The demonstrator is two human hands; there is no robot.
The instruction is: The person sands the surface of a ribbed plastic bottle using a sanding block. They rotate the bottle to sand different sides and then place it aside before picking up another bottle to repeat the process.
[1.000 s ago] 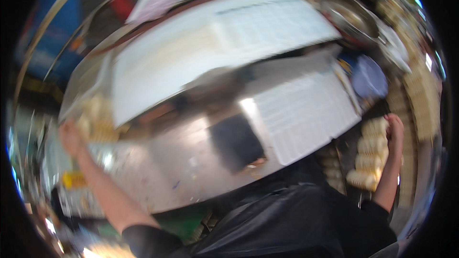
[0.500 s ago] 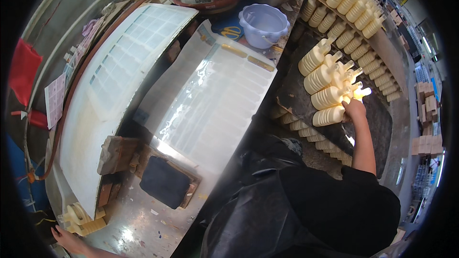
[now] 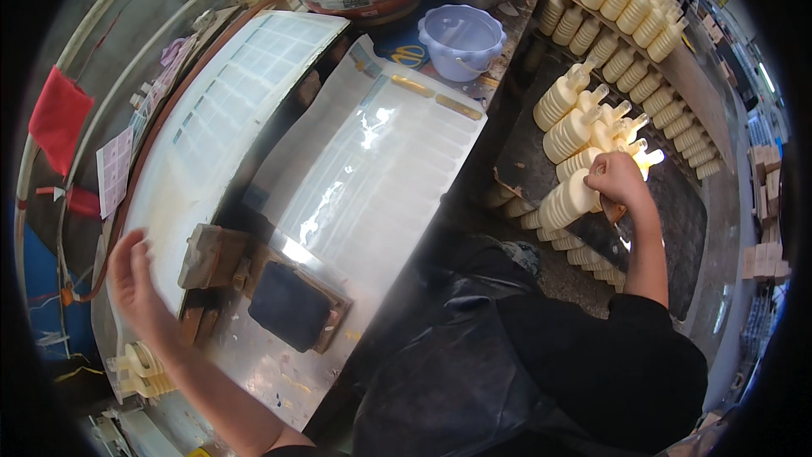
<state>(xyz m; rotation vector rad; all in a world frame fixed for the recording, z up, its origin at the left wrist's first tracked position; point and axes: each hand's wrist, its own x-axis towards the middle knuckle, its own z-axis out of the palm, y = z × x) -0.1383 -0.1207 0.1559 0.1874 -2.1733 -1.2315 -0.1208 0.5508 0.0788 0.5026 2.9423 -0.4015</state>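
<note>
A cream-coloured, ribbed, bottle-shaped piece [image 3: 565, 206] was gripped at its upper right end by the right hand [image 3: 619, 179], whose fingers were drawn closely together. The piece lay to the lower left of that hand, its long axis slanted from lower left to upper right, with the ribbed part turned toward the metal-topped workbench [image 3: 262, 368]. Its neck was hidden behind the fingers, and whether it was fully clear of the surface below could not be told.

Just beyond it, a cluster of similar cream pieces [image 3: 568, 135] was set on a dark, flat board [image 3: 677, 241], necks pointed to the upper right. More pieces of the kind were ranged on a long wooden rack [image 3: 677, 46] farther off.

The left hand [image 3: 135, 286] was far from the held piece, with the workbench between. It was spread wide, slightly blurred, and nothing was seen in it; it was raised beside a white, blue-gridded panel [image 3: 237, 76]. Below it, a small stack of cream pieces [image 3: 142, 366] was placed. A dark, rounded rectangular pad on a wooden block [image 3: 292, 306] was positioned between the hands, nearer the left.
</note>
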